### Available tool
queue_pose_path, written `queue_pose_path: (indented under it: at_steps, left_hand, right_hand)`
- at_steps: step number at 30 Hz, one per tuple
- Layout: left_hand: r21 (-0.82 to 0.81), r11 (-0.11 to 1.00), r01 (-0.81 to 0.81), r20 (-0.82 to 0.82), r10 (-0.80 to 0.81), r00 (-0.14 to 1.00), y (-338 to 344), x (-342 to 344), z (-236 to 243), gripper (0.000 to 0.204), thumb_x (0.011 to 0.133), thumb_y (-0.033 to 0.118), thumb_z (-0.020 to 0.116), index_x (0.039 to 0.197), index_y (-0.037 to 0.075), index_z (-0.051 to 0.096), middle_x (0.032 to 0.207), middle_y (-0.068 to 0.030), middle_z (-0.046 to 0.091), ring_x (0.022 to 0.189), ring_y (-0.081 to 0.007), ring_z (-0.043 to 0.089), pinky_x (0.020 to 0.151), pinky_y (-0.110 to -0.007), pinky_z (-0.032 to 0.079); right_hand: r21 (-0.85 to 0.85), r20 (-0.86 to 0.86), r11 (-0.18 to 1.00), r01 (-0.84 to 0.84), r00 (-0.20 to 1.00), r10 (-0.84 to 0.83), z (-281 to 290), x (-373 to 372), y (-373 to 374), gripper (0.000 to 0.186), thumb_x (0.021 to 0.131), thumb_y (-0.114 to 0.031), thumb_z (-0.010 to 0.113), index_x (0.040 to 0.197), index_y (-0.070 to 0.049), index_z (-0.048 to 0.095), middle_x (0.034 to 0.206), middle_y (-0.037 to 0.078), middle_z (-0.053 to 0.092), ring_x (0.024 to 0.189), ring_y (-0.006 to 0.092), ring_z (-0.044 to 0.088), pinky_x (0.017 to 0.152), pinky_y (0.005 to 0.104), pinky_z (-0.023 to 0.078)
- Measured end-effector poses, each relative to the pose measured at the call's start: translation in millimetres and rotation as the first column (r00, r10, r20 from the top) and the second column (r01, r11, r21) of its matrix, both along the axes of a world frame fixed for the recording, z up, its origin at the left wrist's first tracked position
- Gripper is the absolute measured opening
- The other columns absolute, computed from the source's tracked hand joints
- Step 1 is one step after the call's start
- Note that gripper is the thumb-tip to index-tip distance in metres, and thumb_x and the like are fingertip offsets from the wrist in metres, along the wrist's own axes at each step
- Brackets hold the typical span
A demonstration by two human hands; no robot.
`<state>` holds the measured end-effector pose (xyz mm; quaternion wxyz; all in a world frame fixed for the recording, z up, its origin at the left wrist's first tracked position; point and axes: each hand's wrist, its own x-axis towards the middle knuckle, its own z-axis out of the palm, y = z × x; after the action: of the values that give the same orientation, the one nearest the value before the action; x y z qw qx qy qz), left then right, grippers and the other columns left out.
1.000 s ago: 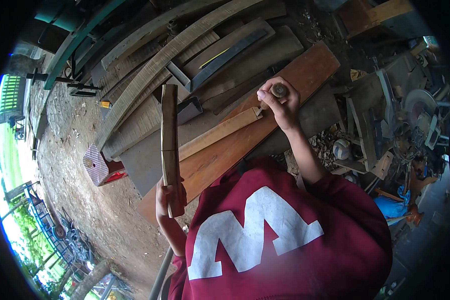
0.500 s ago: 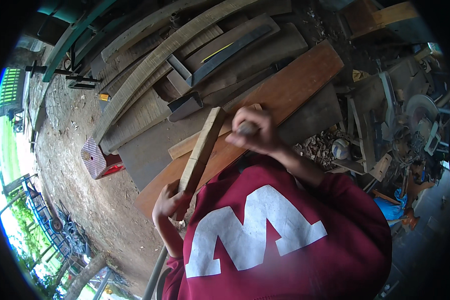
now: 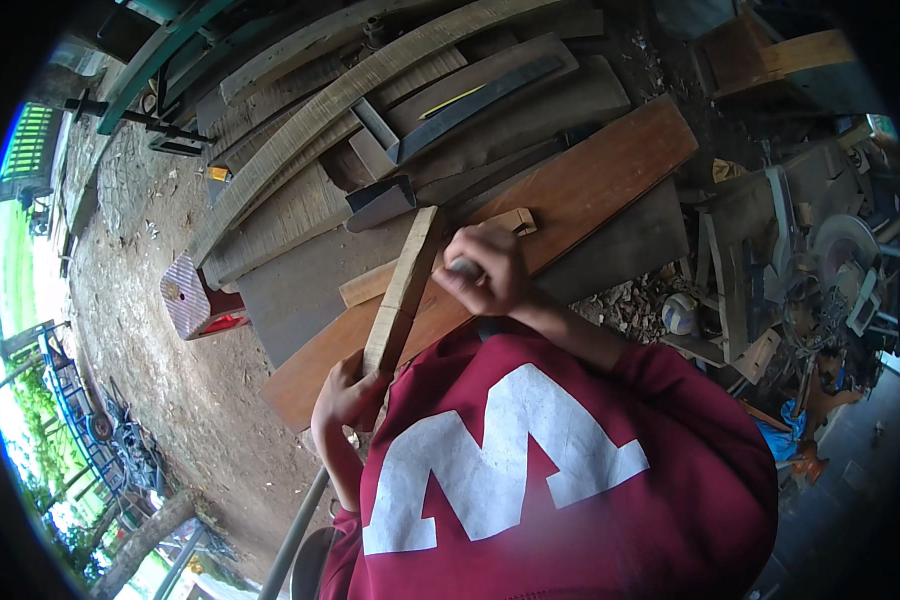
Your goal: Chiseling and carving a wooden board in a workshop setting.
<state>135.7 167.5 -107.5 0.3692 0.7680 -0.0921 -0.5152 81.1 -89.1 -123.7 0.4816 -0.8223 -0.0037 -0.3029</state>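
My left hand point(image 3: 348, 400) grips the lower end of a pale squared wooden bar point(image 3: 402, 290), which slants up and away from me. Dark lines cross one side of the bar. My right hand point(image 3: 485, 268), beside the bar's upper part, is closed round something with a rounded greyish end; the rest of it is hidden by my fingers. Behind both hands a second wooden bar point(image 3: 366, 288) lies on a reddish-brown board point(image 3: 600, 185), partly covered by the first bar and my right hand. Its notched end point(image 3: 518, 222) shows past my right wrist.
Beyond the board lie long curved planks point(image 3: 310, 118), a dark try square point(image 3: 460, 112) with a yellow pencil point(image 3: 452, 102) on it, and a curled dark sheet point(image 3: 382, 203). A patterned box point(image 3: 192, 297) stands left on the dirt. Right are a ball point(image 3: 679, 312) and a circular blade point(image 3: 845, 248).
My right hand has moved slightly left and down along the bar, uncovering the notched end of the bar behind. My left hand keeps its grip. The view has shifted a little.
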Motion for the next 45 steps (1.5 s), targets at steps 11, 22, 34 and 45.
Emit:
queue_pose_path:
  at_steps: [11,22,34,45]
  left_hand:
    - [0.085,0.995,0.046,0.134,-0.057,0.989,-14.9,-8.2,14.3,0.042,0.07,0.033,0.057,0.09,-0.004,0.053,0.074,-0.017,0.058,0.07,-0.0221,0.057,0.065,-0.032,0.042]
    - [0.113,0.993,0.048,0.035,-0.052,0.998,-15.2,-10.7,9.0,0.045,0.071,0.033,0.055,0.097,-0.003,0.051,0.084,-0.0182,0.058,0.079,-0.0239,0.056,0.072,-0.032,0.042]
    - [0.123,0.991,0.044,0.034,-0.048,0.998,-18.5,-13.6,11.4,0.045,0.072,0.032,0.054,0.101,-0.002,0.05,0.09,-0.0171,0.058,0.086,-0.0228,0.055,0.077,-0.031,0.04]
    - [0.097,0.995,0.0,0.04,-0.004,0.999,-13.8,-21.2,2.5,0.044,0.072,0.028,0.055,0.103,-0.003,0.049,0.09,-0.0168,0.057,0.084,-0.0214,0.055,0.076,-0.031,0.04]
  right_hand:
    - [0.754,0.161,0.651,0.09,0.935,-0.315,25.8,-33.5,-88.2,0.034,0.082,-0.025,0.031,0.056,-0.006,0.039,0.045,0.003,0.034,0.04,0.0109,0.032,0.04,0.0237,0.027]
    - [0.733,0.136,0.662,0.156,0.92,-0.367,2.0,-21.3,-81.1,0.032,0.081,-0.023,0.034,0.056,-0.003,0.039,0.042,0.005,0.036,0.037,0.0117,0.034,0.037,0.0246,0.029]
    - [0.614,0.087,0.76,0.213,0.939,-0.333,6.2,-16.4,-73.6,0.03,0.077,-0.02,0.033,0.053,-0.003,0.038,0.043,0.004,0.037,0.039,0.0105,0.035,0.04,0.0234,0.027]
    - [0.662,0.234,0.748,0.047,0.935,-0.266,37.8,-22.2,-69.0,0.028,0.076,-0.019,0.031,0.055,-0.002,0.037,0.044,0.005,0.036,0.039,0.0119,0.034,0.039,0.0239,0.027]
